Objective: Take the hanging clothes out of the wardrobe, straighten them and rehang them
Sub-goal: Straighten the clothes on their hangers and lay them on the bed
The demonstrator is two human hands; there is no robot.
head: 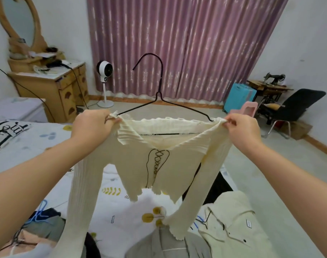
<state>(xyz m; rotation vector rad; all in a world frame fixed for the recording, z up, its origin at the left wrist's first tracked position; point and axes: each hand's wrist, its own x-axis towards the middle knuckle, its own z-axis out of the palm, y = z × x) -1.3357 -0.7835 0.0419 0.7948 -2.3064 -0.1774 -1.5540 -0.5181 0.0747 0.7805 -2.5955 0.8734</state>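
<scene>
Your left hand [92,125] and right hand [241,127] each pinch a shoulder of the top [159,164] on the hanger [159,101], above the bed [52,144]. Pull unevenly and one shoulder may slip off the wire.

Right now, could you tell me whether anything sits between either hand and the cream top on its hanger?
Nothing does. The left hand and right hand each already pinch a shoulder of the cream top, held up on the black wire hanger above the bed.

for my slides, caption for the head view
Both hands, left hand and right hand, hold a cream top on a black hanger.
</scene>
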